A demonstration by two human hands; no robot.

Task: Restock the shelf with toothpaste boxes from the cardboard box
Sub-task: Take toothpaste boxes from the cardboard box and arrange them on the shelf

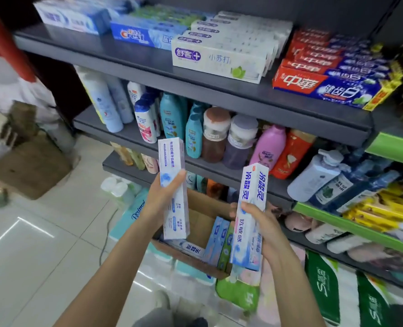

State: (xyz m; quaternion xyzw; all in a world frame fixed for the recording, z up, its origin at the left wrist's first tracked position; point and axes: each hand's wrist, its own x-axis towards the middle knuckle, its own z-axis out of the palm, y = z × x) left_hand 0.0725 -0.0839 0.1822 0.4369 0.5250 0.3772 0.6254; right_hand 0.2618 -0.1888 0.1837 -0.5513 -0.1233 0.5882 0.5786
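Note:
My left hand (162, 199) grips a white and pale-blue toothpaste box (172, 161), held upright in front of the shelves. My right hand (257, 223) holds a second white box with blue lettering (252, 192), also upright. Below and between my hands an open cardboard box (200, 204) rests on stacked packs, with several more toothpaste boxes (219, 239) inside. The top grey shelf (148, 64) carries rows of toothpaste: blue boxes (134, 35), white boxes (217, 60) and red-and-blue boxes (325, 86).
The shelf below holds shampoo and body-wash bottles (172, 119). Lower shelves to the right have green edges (351, 223) and small goods. Tissue packs (129, 215) and green bags (323, 289) stand on the tiled floor (42, 244). Cardboard and clutter lie at the left.

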